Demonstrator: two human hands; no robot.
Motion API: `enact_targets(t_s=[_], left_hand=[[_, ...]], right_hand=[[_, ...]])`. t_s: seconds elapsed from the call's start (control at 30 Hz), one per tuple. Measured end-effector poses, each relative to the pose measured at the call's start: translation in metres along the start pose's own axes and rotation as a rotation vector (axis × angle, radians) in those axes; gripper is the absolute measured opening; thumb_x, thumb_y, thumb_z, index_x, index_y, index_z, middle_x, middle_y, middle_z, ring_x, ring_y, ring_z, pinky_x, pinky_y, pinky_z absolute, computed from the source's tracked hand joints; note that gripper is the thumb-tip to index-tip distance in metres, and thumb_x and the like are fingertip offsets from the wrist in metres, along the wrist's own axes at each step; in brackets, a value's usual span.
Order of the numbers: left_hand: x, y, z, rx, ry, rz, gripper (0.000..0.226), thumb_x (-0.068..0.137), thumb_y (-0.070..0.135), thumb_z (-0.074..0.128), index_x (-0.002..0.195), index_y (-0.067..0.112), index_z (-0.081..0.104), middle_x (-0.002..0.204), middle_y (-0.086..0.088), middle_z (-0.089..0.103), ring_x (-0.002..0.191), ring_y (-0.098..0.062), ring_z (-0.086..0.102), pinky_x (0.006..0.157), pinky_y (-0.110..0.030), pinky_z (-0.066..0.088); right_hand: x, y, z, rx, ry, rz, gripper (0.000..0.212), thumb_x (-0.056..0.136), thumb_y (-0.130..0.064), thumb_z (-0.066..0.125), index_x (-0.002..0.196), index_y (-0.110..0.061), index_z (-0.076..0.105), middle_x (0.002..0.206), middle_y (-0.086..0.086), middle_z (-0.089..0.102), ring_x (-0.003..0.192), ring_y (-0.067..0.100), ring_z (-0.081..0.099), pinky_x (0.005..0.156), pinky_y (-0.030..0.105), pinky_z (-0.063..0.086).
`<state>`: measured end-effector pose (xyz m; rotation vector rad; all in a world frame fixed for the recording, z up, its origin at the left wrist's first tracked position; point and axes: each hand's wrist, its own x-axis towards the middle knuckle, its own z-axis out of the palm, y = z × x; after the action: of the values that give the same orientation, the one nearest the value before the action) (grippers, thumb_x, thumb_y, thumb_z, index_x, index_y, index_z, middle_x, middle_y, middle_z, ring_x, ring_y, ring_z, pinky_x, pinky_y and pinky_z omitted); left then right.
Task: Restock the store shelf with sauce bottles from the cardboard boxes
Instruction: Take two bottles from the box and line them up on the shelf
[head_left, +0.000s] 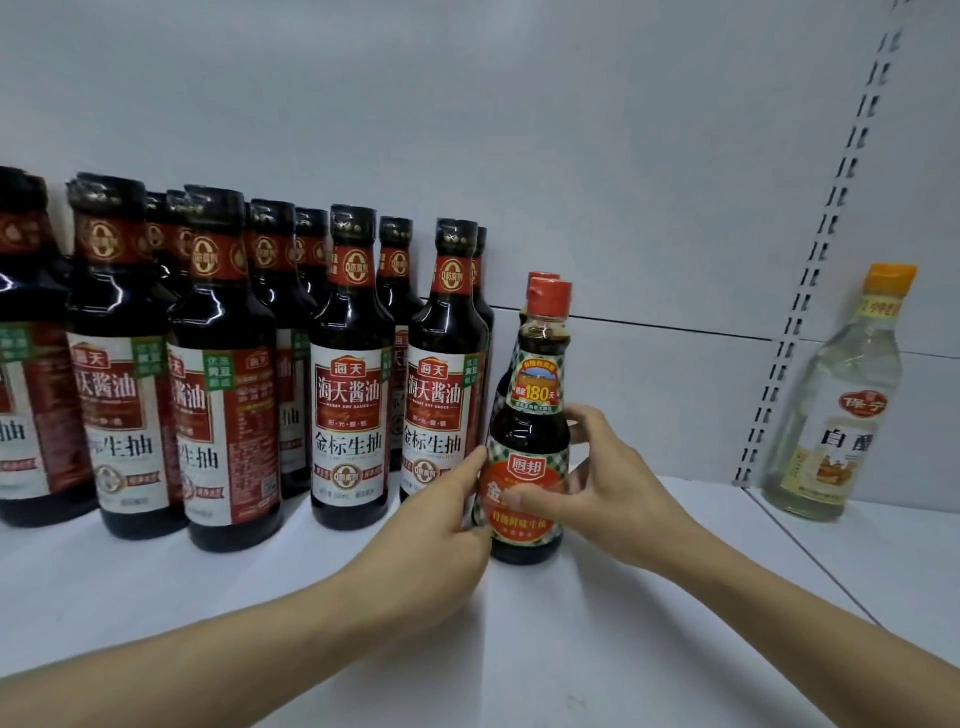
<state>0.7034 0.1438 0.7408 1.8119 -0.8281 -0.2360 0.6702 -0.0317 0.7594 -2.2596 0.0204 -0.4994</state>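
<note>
A small dark sauce bottle (535, 426) with a red cap and a green-checked label stands upright on the white shelf (597, 649). My left hand (441, 525) presses its fingers against the bottle's left side. My right hand (608, 478) wraps the bottle from the right, thumb across the label. A second bottle of the same kind (540, 276) stands directly behind it, mostly hidden. No cardboard box is in view.
Several tall dark soy sauce bottles (350, 364) with black caps stand in rows left of the small bottle. A clear white-vinegar bottle (836, 400) with an orange cap stands on the neighbouring shelf section, past the slotted upright (810, 291).
</note>
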Motion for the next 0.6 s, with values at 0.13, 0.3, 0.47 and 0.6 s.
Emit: enact_targets(t_s=[0.13,0.3,0.47,0.6], left_hand=[[-0.001,0.007,-0.002,0.047,-0.047,0.004,0.064,0.092,-0.008,0.045,0.094,0.055,0.036,0.097,0.045,0.039,0.086,0.036,0.042,0.069,0.010,0.030],[0.001,0.002,-0.005,0.068,-0.086,0.033,0.064,0.093,-0.007,0.041,0.126,0.047,0.029,0.111,0.032,0.038,0.108,0.013,0.039,0.071,0.012,0.025],[-0.009,0.005,-0.013,0.012,-0.143,0.013,0.062,0.094,-0.009,0.039,0.129,0.042,0.038,0.112,0.027,0.046,0.105,0.014,0.046,0.080,0.003,0.033],[-0.019,0.018,-0.029,-0.007,-0.119,0.030,0.056,0.092,-0.008,0.045,0.099,0.048,0.045,0.094,0.031,0.050,0.075,0.024,0.051,0.064,0.002,0.041]], right_hand=[[0.006,-0.002,-0.001,-0.059,0.025,0.046,0.074,0.074,-0.036,0.080,0.133,-0.027,0.037,0.109,-0.023,0.048,0.080,-0.001,0.055,0.062,0.009,0.044],[0.005,-0.005,0.003,-0.074,0.031,0.089,0.076,0.076,-0.038,0.078,0.140,-0.025,0.038,0.129,-0.011,0.051,0.096,0.008,0.057,0.079,0.020,0.051],[-0.001,-0.010,0.011,-0.162,0.092,0.109,0.073,0.080,-0.036,0.076,0.142,-0.029,0.038,0.136,-0.001,0.045,0.103,0.020,0.059,0.094,0.040,0.052],[-0.021,-0.026,0.025,0.013,0.320,0.187,0.058,0.088,-0.026,0.070,0.135,-0.019,0.036,0.129,0.001,0.040,0.095,0.012,0.057,0.083,0.025,0.050]])
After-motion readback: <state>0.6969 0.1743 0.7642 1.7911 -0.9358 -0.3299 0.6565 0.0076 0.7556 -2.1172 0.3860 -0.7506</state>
